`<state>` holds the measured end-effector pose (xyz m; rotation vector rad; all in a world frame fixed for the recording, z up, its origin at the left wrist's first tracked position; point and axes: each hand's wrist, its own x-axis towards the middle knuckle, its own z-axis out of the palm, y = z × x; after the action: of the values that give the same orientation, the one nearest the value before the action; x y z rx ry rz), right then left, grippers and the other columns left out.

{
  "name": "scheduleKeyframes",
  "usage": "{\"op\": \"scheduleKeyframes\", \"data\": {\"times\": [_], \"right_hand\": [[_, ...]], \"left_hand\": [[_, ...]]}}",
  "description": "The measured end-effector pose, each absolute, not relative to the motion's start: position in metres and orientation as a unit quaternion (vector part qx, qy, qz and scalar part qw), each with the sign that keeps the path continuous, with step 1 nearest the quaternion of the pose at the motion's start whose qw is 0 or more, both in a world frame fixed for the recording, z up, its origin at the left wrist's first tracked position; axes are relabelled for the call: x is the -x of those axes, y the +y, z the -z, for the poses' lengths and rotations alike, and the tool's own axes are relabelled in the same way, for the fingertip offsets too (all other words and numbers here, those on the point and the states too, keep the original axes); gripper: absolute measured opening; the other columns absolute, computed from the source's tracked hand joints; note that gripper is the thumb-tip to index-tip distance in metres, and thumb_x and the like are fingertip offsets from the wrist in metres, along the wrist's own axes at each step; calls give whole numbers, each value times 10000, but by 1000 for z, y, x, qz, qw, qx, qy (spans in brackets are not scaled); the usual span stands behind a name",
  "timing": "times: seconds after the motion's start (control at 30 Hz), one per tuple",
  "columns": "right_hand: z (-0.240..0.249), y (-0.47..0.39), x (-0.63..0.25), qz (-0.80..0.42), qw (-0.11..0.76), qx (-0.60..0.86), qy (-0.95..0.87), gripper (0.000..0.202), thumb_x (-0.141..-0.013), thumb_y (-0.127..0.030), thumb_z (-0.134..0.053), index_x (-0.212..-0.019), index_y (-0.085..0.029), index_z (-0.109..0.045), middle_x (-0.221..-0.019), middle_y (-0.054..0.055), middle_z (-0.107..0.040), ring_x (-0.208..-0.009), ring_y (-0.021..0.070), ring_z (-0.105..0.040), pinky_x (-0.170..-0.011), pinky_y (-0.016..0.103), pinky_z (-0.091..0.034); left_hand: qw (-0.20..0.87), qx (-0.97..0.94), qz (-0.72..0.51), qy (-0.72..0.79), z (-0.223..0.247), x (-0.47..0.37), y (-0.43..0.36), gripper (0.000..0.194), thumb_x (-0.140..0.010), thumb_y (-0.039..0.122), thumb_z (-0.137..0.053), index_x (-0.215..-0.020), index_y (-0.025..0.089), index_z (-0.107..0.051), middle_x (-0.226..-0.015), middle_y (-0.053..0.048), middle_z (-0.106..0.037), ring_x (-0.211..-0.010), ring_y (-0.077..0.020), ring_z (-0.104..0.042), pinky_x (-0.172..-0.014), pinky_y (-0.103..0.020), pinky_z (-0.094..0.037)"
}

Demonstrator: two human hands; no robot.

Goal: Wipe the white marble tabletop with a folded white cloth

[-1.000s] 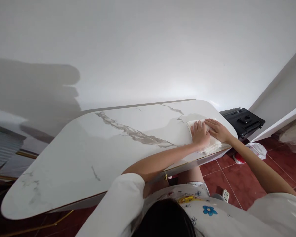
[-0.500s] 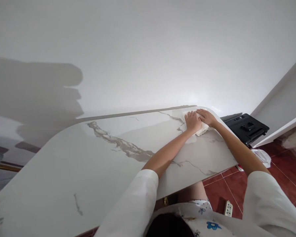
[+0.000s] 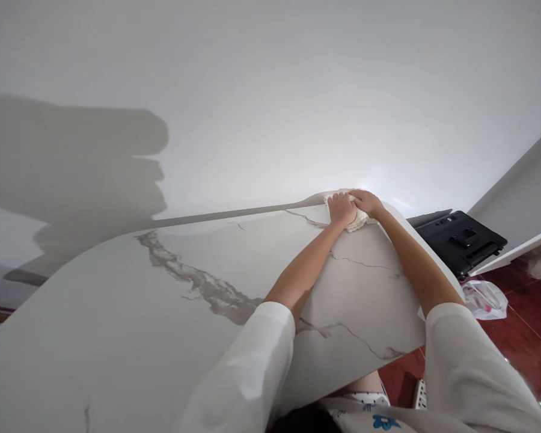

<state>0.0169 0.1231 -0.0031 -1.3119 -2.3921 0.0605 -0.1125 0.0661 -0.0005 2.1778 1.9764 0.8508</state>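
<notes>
A white cloth lies bunched on the far edge of the white marble-patterned table, close to the wall. My left hand presses down on the cloth with its fingers curled into it. Right beside it, my right hand grips the cloth's other side, its fingers reaching over to the left hand. Both arms stretch forward across the tabletop. Much of the cloth is hidden under the hands.
A white wall runs along the table's far side. To the right stand a black case and a white plastic bag on the red tiled floor. A power strip lies below the near edge.
Both hands have slid the cloth away from me, up to the table's far edge by the wall. The view has shifted a little too.
</notes>
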Motion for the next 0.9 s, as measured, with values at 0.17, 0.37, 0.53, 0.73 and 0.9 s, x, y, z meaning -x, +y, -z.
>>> {"op": "scheduleKeyframes", "data": {"times": [0.17,0.37,0.53,0.73,0.9], "right_hand": [[5,120,-18,-3,189,472,-861,446,-895,-266,-357,-1284,-210,-569,-1358,29,-558,-1272,245,-478,-1075,427,-366],[1,89,-18,32,146,481,-864,493,-933,-269,-288,-1374,-149,-474,-1431,72,-478,-1334,249,-406,-1111,423,-315],[3,40,-29,39,133,482,-865,514,-950,-272,-247,-1406,-113,-423,-1466,105,-425,-1371,245,-352,-1138,428,-268],[9,-34,-59,41,151,469,-869,516,-948,-296,-271,-1426,-154,-401,-1473,93,-415,-1373,280,-345,-1123,488,-290],[8,-104,-89,41,144,465,-873,529,-950,-326,-280,-1441,-156,-383,-1480,95,-404,-1381,269,-332,-1128,484,-295]], "left_hand": [[21,-717,-278,639,2,111,66,356,-912,225,-332,-1178,183,-565,-1224,-104,-589,-1207,-257,-445,-1072,-434,-268],[34,-725,-277,630,0,112,44,402,-916,231,-313,-1273,206,-496,-1347,-87,-512,-1299,-242,-368,-1109,-428,-232],[56,-737,-259,622,0,107,-1,417,-918,244,-308,-1302,202,-466,-1395,-83,-474,-1339,-237,-331,-1132,-425,-212],[118,-748,-236,609,-6,90,-72,469,-909,245,-302,-1361,191,-414,-1492,-52,-375,-1400,-225,-249,-1167,-424,-172],[173,-736,-241,608,-12,68,-140,496,-898,256,-313,-1380,181,-404,-1514,-46,-340,-1420,-217,-217,-1187,-415,-139]]}}
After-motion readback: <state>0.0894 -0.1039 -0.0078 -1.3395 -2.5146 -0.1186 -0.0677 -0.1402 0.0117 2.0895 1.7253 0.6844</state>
